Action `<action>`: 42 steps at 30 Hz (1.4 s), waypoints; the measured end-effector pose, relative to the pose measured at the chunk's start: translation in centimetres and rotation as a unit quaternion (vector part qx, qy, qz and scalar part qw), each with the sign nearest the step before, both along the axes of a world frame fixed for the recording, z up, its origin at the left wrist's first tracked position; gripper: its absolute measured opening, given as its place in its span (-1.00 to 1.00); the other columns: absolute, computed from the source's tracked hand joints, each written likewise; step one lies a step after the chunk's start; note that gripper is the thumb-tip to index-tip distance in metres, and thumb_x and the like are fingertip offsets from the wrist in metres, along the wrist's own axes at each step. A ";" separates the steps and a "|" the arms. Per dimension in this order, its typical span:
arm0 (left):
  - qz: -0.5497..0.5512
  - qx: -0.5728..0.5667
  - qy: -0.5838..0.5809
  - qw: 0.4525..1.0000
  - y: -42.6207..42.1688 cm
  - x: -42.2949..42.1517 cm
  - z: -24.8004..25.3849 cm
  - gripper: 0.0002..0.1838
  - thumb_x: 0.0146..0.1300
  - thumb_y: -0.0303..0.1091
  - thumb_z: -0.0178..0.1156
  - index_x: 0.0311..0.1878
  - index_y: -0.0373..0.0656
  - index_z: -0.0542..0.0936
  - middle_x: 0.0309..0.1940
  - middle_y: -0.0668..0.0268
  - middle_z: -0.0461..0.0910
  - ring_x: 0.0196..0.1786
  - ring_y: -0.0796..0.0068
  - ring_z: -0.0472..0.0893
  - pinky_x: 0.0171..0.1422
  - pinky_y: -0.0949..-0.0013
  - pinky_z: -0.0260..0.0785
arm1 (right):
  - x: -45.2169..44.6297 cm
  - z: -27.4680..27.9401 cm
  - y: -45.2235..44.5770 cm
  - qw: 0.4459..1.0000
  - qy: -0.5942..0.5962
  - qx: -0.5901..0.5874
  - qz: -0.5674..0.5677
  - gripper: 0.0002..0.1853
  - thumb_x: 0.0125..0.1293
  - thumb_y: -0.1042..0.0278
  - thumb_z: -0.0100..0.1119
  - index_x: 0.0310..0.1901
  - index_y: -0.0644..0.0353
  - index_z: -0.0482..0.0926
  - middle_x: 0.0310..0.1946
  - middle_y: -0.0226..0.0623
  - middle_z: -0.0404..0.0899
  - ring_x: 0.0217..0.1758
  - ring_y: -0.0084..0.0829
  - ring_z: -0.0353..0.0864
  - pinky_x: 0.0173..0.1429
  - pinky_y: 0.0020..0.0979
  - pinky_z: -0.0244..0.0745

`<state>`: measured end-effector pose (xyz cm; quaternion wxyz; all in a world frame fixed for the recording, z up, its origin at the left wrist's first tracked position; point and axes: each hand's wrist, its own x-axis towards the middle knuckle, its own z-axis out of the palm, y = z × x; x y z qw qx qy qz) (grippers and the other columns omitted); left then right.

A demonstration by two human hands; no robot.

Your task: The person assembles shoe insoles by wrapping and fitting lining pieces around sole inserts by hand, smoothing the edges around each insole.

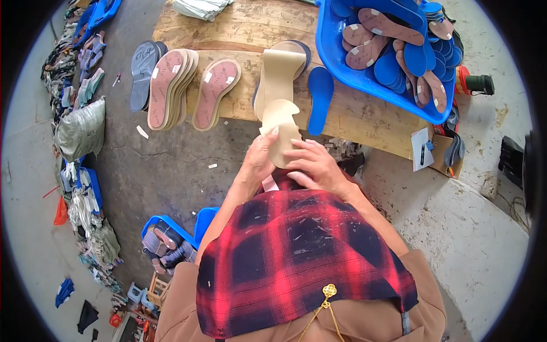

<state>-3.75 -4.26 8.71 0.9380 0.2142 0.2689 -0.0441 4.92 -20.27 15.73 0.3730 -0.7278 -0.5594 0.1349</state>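
Note:
In front of my apron a beige insole (280, 145) is held between my two hands, its rounded upper end pointing at the table. My left hand (260, 157) grips its left edge, thumb on top. On the opposite edge are the bent fingers of my right hand (316, 164); what lies beneath them is hidden. A narrow pinkish strip (269, 183) shows below the insole. Just beyond, a beige sheet (279, 74) lies over dark insoles at the table edge. To its right is a single blue insole (321, 100).
On the wooden table (245, 40) stand a pink-topped insole stack (169, 85), a smaller stack (215, 88) and grey insoles (143, 74). A blue bin (336, 62) full of insoles sits at right. A notepad with pen (422, 149) hangs near the corner. Blue containers (205, 222) stand low at left.

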 end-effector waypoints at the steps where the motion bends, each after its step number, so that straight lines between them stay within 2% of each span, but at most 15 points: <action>1: 0.002 0.007 -0.009 1.000 0.3 0.0 0.0 -0.53 0.49 -0.17 -0.10 0.29 -0.31 0.32 0.13 0.08 0.51 0.14 0.21 0.55 0.28 0.13 0.40 | 0.1 -0.1 -0.4 0.997 0.059 0.004 -0.044 -0.87 0.20 0.42 0.24 -0.22 0.19 0.63 -0.15 -0.27 0.65 0.01 -0.22 0.61 0.14 -0.22 0.45; 3: 0.004 -0.013 -0.008 1.000 0.8 -0.2 0.6 -0.54 0.50 -0.22 -0.12 0.32 -0.33 0.29 0.15 0.05 0.50 0.18 0.20 0.54 0.31 0.12 0.38 | 0.2 -0.2 -1.2 0.976 0.175 0.013 -0.127 -0.89 0.23 0.41 0.22 -0.24 0.22 0.64 -0.19 -0.24 0.66 -0.01 -0.25 0.62 0.13 -0.27 0.46; 5: 0.003 -0.038 -0.017 0.999 1.2 -0.2 1.5 -0.53 0.50 -0.22 -0.14 0.33 -0.33 0.27 0.18 0.04 0.48 0.20 0.19 0.53 0.34 0.11 0.37 | 0.4 0.3 -1.4 0.886 0.357 -0.104 -0.276 -0.81 0.35 0.35 0.10 -0.24 0.31 0.62 -0.26 -0.24 0.67 -0.13 -0.43 0.62 0.04 -0.43 0.48; 7: 0.002 -0.053 -0.017 0.998 1.4 -0.1 2.7 -0.52 0.51 -0.21 -0.15 0.35 -0.33 0.25 0.19 0.03 0.47 0.22 0.19 0.51 0.35 0.11 0.36 | 0.9 -1.3 -1.1 0.834 0.467 -0.035 -0.290 -0.72 0.47 0.25 0.01 -0.15 0.31 0.60 -0.24 -0.35 0.65 -0.20 -0.60 0.57 0.00 -0.50 0.46; 11: -0.003 -0.060 -0.026 0.998 1.3 -0.4 2.8 -0.52 0.52 -0.19 -0.16 0.35 -0.32 0.24 0.21 0.03 0.45 0.24 0.21 0.49 0.37 0.11 0.34 | 1.4 -2.0 0.2 0.772 0.566 -0.026 -0.288 -0.70 0.44 0.16 0.08 -0.21 0.28 0.56 -0.33 -0.39 0.60 -0.30 -0.59 0.55 -0.15 -0.52 0.47; 14: -0.010 -0.025 -0.003 1.000 1.2 -0.8 2.2 -0.52 0.51 -0.19 -0.14 0.34 -0.32 0.25 0.20 0.04 0.46 0.23 0.22 0.50 0.35 0.12 0.35 | 1.4 -1.5 1.4 0.740 0.581 -0.149 -0.305 -0.66 0.36 0.08 0.19 -0.27 0.25 0.53 -0.40 -0.41 0.57 -0.40 -0.61 0.51 -0.29 -0.55 0.44; 17: -0.014 0.005 0.006 1.000 0.7 -0.6 2.3 -0.53 0.50 -0.21 -0.11 0.33 -0.32 0.28 0.18 0.07 0.48 0.19 0.23 0.53 0.33 0.14 0.37 | 0.9 -2.6 1.6 0.811 0.475 -0.201 -0.277 -0.60 0.27 0.00 0.29 -0.30 0.24 0.50 -0.45 -0.41 0.54 -0.46 -0.60 0.50 -0.37 -0.54 0.42; 18: -0.010 0.021 0.019 1.000 0.6 -0.6 2.5 -0.53 0.50 -0.21 -0.09 0.32 -0.32 0.28 0.16 0.07 0.49 0.18 0.23 0.54 0.32 0.14 0.38 | 0.9 -3.1 1.3 0.834 0.450 -0.194 -0.255 -0.71 0.25 0.16 0.27 -0.31 0.25 0.50 -0.46 -0.37 0.56 -0.45 -0.58 0.53 -0.36 -0.54 0.42; 21: 0.009 0.054 0.036 0.998 1.5 -1.1 3.2 -0.54 0.49 -0.22 -0.06 0.30 -0.32 0.31 0.14 0.07 0.52 0.16 0.23 0.55 0.30 0.15 0.39 | 1.8 -2.9 -1.7 0.791 0.540 -0.179 -0.227 -0.80 0.22 0.29 0.18 -0.28 0.27 0.51 -0.41 -0.33 0.59 -0.37 -0.53 0.58 -0.28 -0.47 0.47; 24: 0.029 0.065 0.023 0.997 3.2 -1.4 3.9 -0.54 0.48 -0.22 -0.03 0.29 -0.33 0.32 0.14 0.07 0.52 0.16 0.25 0.55 0.29 0.17 0.40 | 2.7 -4.1 -6.2 0.887 0.286 -0.287 -0.222 -0.74 0.25 0.34 0.06 -0.10 0.32 0.50 -0.25 -0.26 0.63 -0.19 -0.44 0.62 -0.06 -0.40 0.50; 28: 0.015 0.079 0.044 0.996 3.1 -1.1 4.2 -0.61 0.46 -0.25 0.02 0.24 -0.25 0.40 0.05 0.22 0.57 0.09 0.39 0.58 0.19 0.23 0.47 | 2.0 -2.8 -4.6 0.797 0.529 -0.152 -0.250 -0.64 0.36 0.12 0.14 -0.03 0.27 0.54 -0.19 -0.26 0.62 -0.16 -0.50 0.60 -0.02 -0.45 0.50; 37: 0.014 0.125 0.024 0.992 2.4 -0.1 4.6 -0.63 0.45 -0.27 0.04 0.21 -0.27 0.43 0.03 0.24 0.58 0.04 0.45 0.59 0.19 0.31 0.44 | 1.8 -2.2 -1.6 0.787 0.578 -0.164 -0.139 -0.75 0.38 0.27 0.09 -0.20 0.32 0.60 -0.45 -0.34 0.63 -0.40 -0.58 0.60 -0.29 -0.53 0.51; 38: 0.024 0.150 0.024 0.988 3.1 0.1 4.7 -0.63 0.45 -0.27 0.04 0.20 -0.27 0.44 0.03 0.24 0.59 0.04 0.45 0.60 0.18 0.32 0.44 | 1.8 -3.7 -3.6 0.789 0.564 -0.174 -0.172 -0.76 0.35 0.30 0.06 -0.19 0.32 0.60 -0.44 -0.35 0.63 -0.41 -0.61 0.58 -0.30 -0.54 0.50; 41: 0.029 0.186 0.004 0.982 5.1 1.8 5.7 -0.63 0.43 -0.28 0.08 0.19 -0.28 0.45 0.00 0.25 0.60 0.01 0.48 0.61 0.14 0.37 0.46 | 2.5 -9.7 -10.3 0.884 0.229 -0.382 -0.140 -0.63 0.34 0.14 0.00 -0.08 0.30 0.57 -0.18 -0.03 0.66 -0.10 -0.17 0.65 0.01 -0.19 0.50; 42: 0.017 0.203 -0.007 0.979 5.7 2.7 5.8 -0.64 0.43 -0.28 0.09 0.18 -0.28 0.45 -0.01 0.25 0.61 0.00 0.49 0.61 0.12 0.37 0.47 | 2.6 -10.8 -10.7 0.892 0.218 -0.354 -0.178 -0.59 0.33 0.10 0.01 -0.04 0.30 0.55 -0.09 0.01 0.62 -0.01 -0.12 0.60 0.07 -0.15 0.46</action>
